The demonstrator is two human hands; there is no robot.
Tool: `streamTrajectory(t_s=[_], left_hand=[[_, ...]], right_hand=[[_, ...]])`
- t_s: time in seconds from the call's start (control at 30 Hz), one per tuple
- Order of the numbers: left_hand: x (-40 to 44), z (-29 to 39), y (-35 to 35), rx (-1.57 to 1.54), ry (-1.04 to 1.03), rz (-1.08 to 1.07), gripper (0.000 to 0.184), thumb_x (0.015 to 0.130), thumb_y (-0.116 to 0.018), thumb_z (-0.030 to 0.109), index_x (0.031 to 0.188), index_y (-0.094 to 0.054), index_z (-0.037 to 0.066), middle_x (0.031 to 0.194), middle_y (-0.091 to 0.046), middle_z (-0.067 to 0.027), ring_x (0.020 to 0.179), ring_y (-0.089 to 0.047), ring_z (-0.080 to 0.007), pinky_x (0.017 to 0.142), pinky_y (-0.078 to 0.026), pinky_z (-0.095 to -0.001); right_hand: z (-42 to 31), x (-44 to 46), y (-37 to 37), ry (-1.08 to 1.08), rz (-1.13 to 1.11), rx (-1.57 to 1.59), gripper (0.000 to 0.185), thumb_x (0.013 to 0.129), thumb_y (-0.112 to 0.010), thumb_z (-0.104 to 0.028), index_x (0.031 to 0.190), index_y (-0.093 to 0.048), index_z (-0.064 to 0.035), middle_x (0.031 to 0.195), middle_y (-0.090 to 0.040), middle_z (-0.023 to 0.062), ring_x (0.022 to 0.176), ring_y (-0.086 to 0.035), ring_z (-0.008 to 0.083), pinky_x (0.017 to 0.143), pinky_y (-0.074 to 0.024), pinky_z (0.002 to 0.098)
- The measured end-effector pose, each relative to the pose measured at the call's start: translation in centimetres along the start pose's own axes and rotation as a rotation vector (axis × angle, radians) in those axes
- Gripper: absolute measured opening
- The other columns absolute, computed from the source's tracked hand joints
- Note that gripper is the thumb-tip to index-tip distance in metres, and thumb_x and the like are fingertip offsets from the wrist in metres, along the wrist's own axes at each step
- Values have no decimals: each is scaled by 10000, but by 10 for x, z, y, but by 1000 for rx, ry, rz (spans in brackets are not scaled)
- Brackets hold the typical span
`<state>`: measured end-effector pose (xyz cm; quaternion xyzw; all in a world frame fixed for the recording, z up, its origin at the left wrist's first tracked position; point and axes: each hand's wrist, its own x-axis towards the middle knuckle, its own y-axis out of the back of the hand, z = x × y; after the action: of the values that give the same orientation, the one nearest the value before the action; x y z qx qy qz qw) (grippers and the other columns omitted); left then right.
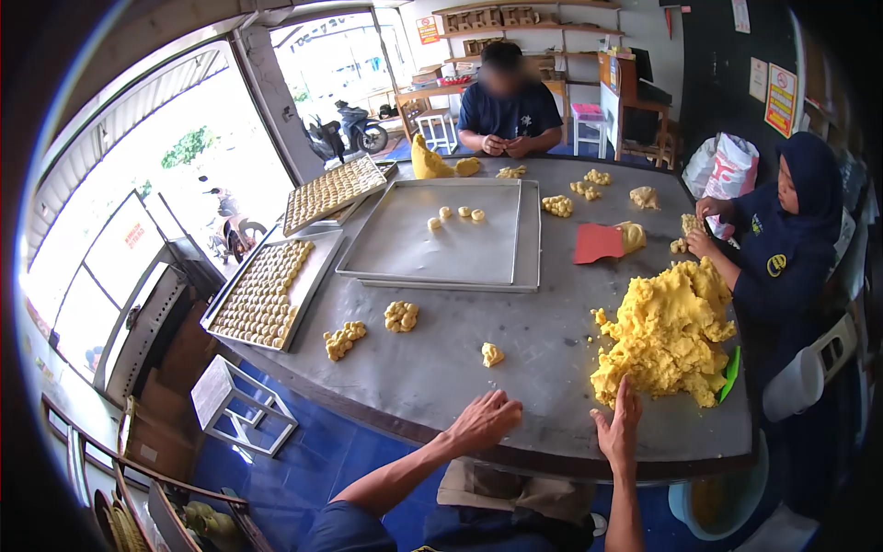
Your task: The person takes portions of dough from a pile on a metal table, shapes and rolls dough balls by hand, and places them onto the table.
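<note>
Beside the table's near edge is my left hand [486,421], palm down with its fingers curled together; whatever it may hold is hidden. My right hand [622,423] is open, thumb apart, its fingertips at the lower left edge of a large crumbly yellow mound [667,331]. A small pale yellow lump [492,354] lies above my left hand. Farther left are two clusters of small dough balls [401,316] [345,340]. A green scraper [730,375] sticks out at the mound's right side.
Metal trays [441,267] stand mid-table, with filled trays [262,294] [333,195] at the left. One person [511,110] sits across the table; another person [782,230] handles dough at the right. A red sheet [598,244] lies near the mound. Below are a stool [216,391] and tub [681,506].
</note>
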<state>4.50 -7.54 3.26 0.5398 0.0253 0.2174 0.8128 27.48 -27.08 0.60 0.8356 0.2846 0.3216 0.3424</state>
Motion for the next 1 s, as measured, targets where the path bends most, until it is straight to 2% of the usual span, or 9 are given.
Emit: streamTrajectory(t_s=[0.07, 0.1, 0.17, 0.2, 0.3, 0.6, 0.7, 0.93, 1.0], left_hand=[[-2, -5, 25, -263, 195, -271, 360, 930, -648, 250, 1239, -586, 76, 1231, -582, -145, 999, -599, -359, 912, -491, -442], [0, -42, -3, -26, 204, -88, 526, 933, -653, 230, 1392, -446, 75, 1358, -490, -222, 1160, -558, -405, 821, -560, -454], [24, -24, 41, -22, 181, 669, 626, 895, -686, 140, 1440, -393, 49, 1447, -429, -234, 1251, -486, -396, 1025, -447, -468], [33, -39, 40, -72, 250, 694, 609, 881, -679, 102, 1435, -428, 68, 1438, -462, -207, 1275, -459, -398, 1079, -385, -491], [43, -81, 10, -81, 282, 246, 558, 869, -668, 60, 1397, -487, 75, 1388, -514, -199, 1276, -459, -400, 1067, -397, -500], [42, -69, -2, -158, 433, 256, 303, 929, -637, 266, 1147, -609, 57, 1146, -576, -212, 1079, -577, -393, 922, -486, -451], [36, -67, -1, -183, 430, 337, 289, 929, -642, 266, 1111, -613, 43, 1149, -575, -218, 1082, -585, -387, 916, -483, -441], [46, -66, 13, -537, 588, 339, 307, 967, -607, 238, 1103, -634, -36, 861, -720, -124, 747, -685, -212, 715, -545, -349], [54, -85, 3, -723, 555, 293, 319, 975, -600, 249, 1104, -652, -38, 868, -721, -101, 730, -673, -148, 689, -539, -305]], right_hand=[[2, 6, -11, 73, 49, -101, 823, 847, -742, -106, 1531, -295, -6, 1511, -389, 244, 1314, -410, 440, 1113, -339, 502], [1, 8, -11, 54, 46, -123, 799, 849, -735, -95, 1520, -313, 1, 1478, -423, 240, 1277, -437, 426, 1087, -357, 491], [-3, 16, -9, 19, 46, -173, 751, 853, -723, -74, 1497, -348, 16, 1411, -490, 233, 1201, -491, 399, 1036, -391, 469], [-9, 18, -2, 14, 86, -174, 647, 853, -712, -66, 1436, -446, 31, 1263, -581, 220, 1067, -544, 366, 969, -417, 450], [3, 27, -5, -15, 26, -211, 567, 849, -694, -53, 1379, -516, 39, 1164, -620, 211, 1003, -564, 364, 946, -430, 447], [14, 44, 23, 86, 11, -148, 193, 814, -660, 2, 998, -697, 44, 796, -630, 242, 805, -614, 418, 713, -506, 462], [22, 39, 27, 18, -4, 4, 173, 829, -660, -16, 979, -686, 66, 794, -621, 241, 805, -611, 417, 718, -503, 459], [9, -12, 27, -8, 19, 32, 512, 833, -675, 20, 1332, -566, -14, 1264, -531, 207, 1073, -576, 397, 923, -481, 426], [6, -13, 24, 36, 40, -36, 387, 814, -690, 35, 1199, -652, 9, 1158, -573, 207, 1023, -593, 371, 904, -485, 429]])
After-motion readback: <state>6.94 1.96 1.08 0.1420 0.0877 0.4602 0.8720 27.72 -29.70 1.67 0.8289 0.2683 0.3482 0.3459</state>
